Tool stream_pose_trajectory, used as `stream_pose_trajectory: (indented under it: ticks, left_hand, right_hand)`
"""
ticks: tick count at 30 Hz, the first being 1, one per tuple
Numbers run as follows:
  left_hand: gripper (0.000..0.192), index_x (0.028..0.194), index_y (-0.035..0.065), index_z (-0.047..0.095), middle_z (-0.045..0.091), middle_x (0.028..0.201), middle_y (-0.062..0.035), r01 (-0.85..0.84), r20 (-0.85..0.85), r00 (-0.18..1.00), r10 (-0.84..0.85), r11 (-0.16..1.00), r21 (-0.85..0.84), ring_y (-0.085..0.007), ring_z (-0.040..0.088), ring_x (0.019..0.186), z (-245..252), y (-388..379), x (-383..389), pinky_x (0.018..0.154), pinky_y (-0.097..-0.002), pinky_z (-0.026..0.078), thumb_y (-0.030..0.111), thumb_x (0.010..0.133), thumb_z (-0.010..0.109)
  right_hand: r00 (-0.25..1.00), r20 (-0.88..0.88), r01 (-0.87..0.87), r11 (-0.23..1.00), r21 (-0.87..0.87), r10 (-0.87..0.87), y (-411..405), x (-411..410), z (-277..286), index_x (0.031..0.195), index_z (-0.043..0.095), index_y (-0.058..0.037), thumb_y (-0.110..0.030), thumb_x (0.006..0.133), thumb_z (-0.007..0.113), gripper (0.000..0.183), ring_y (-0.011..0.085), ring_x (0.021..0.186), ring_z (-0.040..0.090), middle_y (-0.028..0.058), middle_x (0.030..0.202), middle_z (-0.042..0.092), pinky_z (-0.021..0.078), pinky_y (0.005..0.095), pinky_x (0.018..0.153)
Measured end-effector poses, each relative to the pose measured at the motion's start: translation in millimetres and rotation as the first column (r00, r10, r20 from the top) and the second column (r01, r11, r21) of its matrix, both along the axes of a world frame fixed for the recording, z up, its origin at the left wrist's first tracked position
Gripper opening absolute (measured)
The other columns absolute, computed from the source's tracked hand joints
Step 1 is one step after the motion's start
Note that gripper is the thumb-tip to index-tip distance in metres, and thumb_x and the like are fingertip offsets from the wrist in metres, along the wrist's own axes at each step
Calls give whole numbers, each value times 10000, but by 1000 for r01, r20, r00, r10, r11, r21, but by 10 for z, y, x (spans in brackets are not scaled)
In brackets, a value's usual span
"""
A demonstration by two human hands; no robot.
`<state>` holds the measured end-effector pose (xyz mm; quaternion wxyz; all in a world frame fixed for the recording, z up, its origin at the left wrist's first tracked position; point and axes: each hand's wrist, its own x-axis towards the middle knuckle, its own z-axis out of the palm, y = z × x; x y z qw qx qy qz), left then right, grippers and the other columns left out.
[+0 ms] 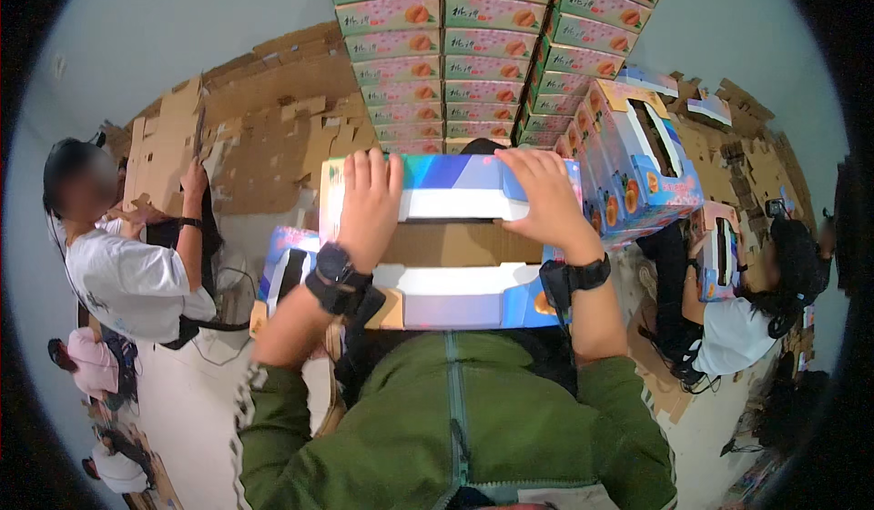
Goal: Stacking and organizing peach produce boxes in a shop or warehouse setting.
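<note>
In front of me is a printed cardboard carton point(453, 312), pink, blue and white, with a long opening across its top that shows bare brown board inside. My left hand point(371, 199) lies over the carton's far left part, its fingers together over the far edge. At the far right part, my right hand point(546, 196) grips the far edge, with the fingers over it and the thumb at the rim of the opening. Dark watch-like bands sit on both wrists. The carton's underside is hidden.
Tall stacks of printed fruit cartons point(480, 77) rise ahead. More cartons point(631, 162) stand at the right, and another carton point(290, 264) is at the left. A person point(130, 271) handles flat cardboard at the left; a person point(741, 319) at the right holds a carton. Cardboard sheets point(273, 148) lie beyond.
</note>
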<state>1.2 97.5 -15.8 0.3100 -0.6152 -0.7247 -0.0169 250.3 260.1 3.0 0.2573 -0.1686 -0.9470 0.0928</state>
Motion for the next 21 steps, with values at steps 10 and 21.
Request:
stream_pose_trajectory:
  ticks: [10,21]
  left_hand:
    - [436,1315,-17,538,588,1247,-195,-217,-359,917,172,972,-88,-371,561,1216,-108,154,61,911,-414,472,179,927,561]
    - [439,1320,-13,548,587,1289,-221,-208,-340,925,168,975,-84,-412,565,1231,-135,152,51,939,-444,473,194,933,560]
  right_hand:
    - [998,51,30,999,-35,-28,97,-25,-165,1465,509,-129,-297,591,928,983,355,1337,484,122,1429,564,328,491,1165]
    - [997,68,33,999,-40,-30,77,-18,-133,1462,507,-120,-283,593,926,979,347,1345,481,121,1430,560,318,497,1171]
